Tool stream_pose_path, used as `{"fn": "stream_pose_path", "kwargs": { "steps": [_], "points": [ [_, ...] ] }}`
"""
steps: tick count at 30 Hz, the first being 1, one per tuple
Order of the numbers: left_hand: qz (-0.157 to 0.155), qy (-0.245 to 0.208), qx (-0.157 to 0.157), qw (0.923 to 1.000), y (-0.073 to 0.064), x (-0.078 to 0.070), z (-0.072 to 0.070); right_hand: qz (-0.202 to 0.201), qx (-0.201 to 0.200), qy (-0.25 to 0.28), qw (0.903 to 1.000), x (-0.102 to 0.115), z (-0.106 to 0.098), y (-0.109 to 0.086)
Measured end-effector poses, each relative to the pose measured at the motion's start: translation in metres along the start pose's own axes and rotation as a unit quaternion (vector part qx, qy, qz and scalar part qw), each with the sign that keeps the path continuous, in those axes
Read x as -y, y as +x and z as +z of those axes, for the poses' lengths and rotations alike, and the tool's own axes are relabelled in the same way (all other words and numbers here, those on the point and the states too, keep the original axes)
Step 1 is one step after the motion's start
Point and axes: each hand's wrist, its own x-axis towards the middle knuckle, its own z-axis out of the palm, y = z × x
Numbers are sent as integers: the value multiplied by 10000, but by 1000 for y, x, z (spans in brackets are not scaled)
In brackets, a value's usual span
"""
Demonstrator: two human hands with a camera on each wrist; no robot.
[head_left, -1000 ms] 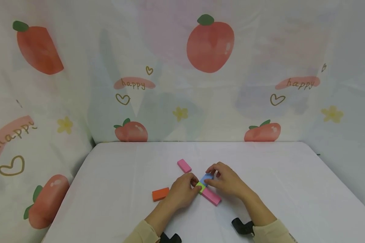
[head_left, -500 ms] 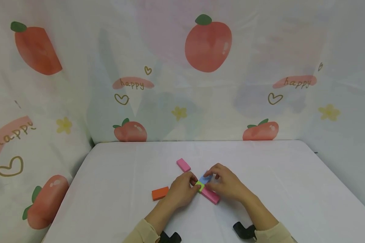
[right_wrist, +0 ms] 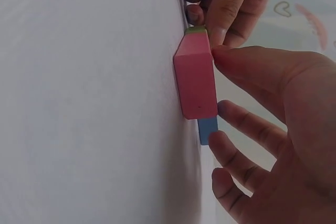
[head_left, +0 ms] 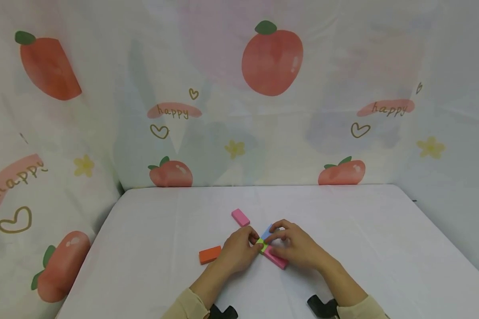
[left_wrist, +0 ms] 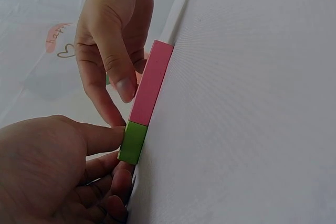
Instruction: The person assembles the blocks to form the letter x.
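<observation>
Low in the middle of the head view, on the white table [head_left: 163,221], the left hand [head_left: 235,253] pinches the green block [head_left: 262,244] at the end of the long pink block [head_left: 277,259]. The right hand [head_left: 297,246], just right of it, has its fingers curled around the blue block [head_left: 266,231]. A small pink block [head_left: 240,217] lies just above, an orange block [head_left: 210,254] to the left.

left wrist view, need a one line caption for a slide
Left hand touches the green block butted end to end against a pink block on the white table, right hand fingers alongside.
</observation>
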Motion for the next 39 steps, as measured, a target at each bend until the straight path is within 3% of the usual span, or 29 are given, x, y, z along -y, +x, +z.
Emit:
{"fn": "stream_pose_path", "kwargs": {
  "steps": [10, 20, 39],
  "points": [
    [-141, -3, 81, 9999, 0, -1, 0, 171, 168, 722, 9971, -10, 3, -2],
    [-44, 104, 64, 9999, -1, -2, 0, 108, 233, 1244, 9919, -21, 6, -1],
    [-235, 41, 382, 9990, -3, -10, -8, 63, 252, 1194, 9925, -21, 4, -2]
  ]
}}
